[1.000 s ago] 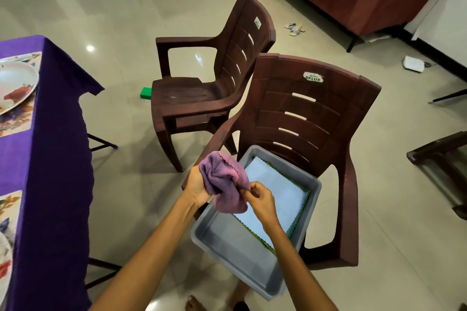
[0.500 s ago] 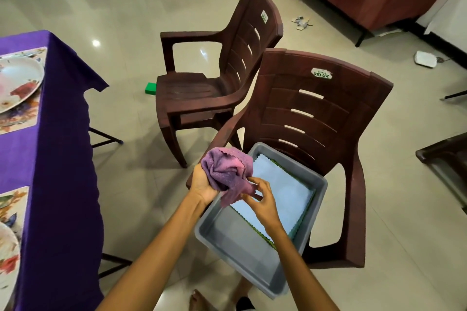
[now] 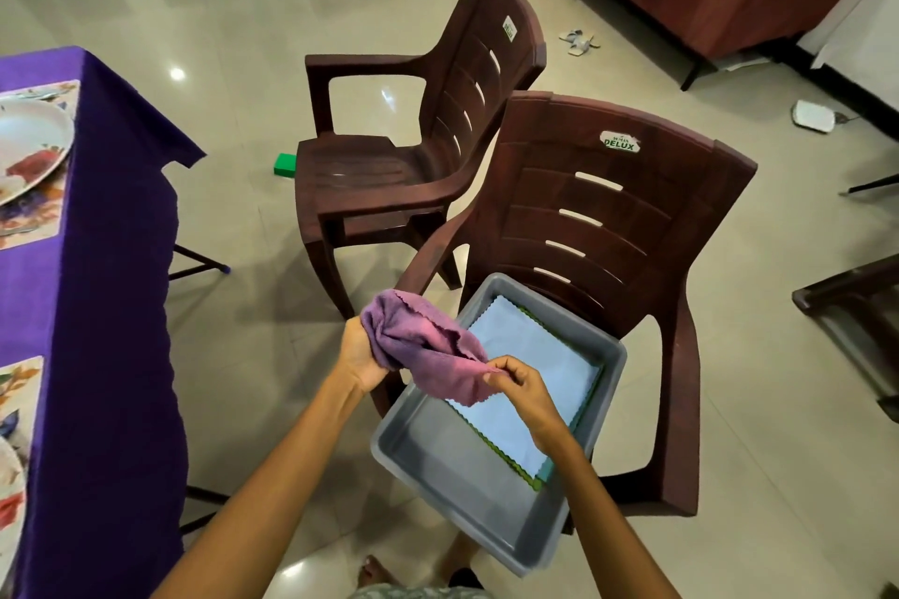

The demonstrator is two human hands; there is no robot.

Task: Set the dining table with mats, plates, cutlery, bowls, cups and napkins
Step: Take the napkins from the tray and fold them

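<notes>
Purple microfibre napkin cloth (image 3: 428,345) is held by both hands above the grey plastic tub (image 3: 467,491). Left hand (image 3: 360,355) has fingers closed around the bunched end at 9 o'clock; right hand (image 3: 523,384) pinches the loose edge at 3 o'clock. Tub sits on the seat of the near brown plastic armchair (image 3: 608,219), with a flat light-blue cloth (image 3: 535,365) inside. Purple-covered table (image 3: 97,258) at 9 o'clock carries floral mats and a floral plate (image 3: 29,151).

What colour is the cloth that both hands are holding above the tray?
Purple-pink, a mauve tone; the cloth shows clearly in the head view.
</notes>
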